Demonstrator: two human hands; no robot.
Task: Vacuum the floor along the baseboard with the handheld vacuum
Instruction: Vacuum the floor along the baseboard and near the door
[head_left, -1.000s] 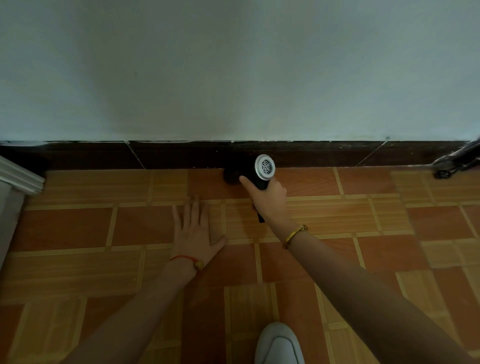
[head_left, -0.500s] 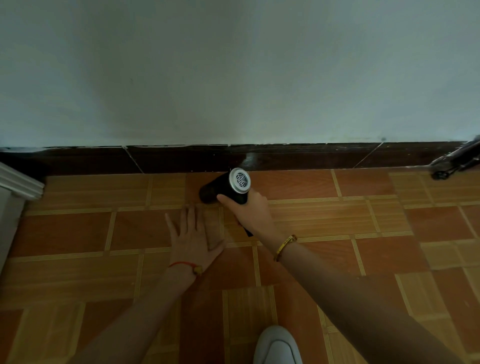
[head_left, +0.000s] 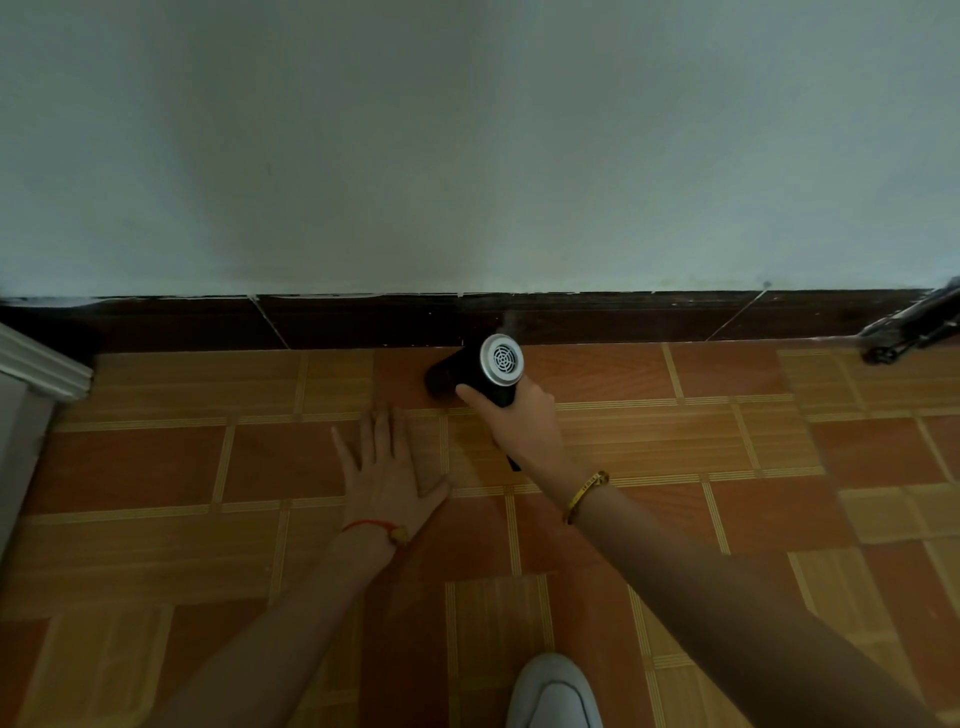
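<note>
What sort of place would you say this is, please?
Most likely a room in a home, seen low beside a pale painted wall: patterned orange-and-tan floor tiles, a dark baseboard along its foot, and a handheld vacuum gripped in the right hand.

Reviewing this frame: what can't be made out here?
Head view only:
handheld vacuum nozzle: dark against shadow, floor contact unclear.
Its handle: hidden inside the right hand.
Dark object at right: cut off by the edge.
White shoe: cut off by bottom edge.
Dust on the floor: too small, dim.
</note>
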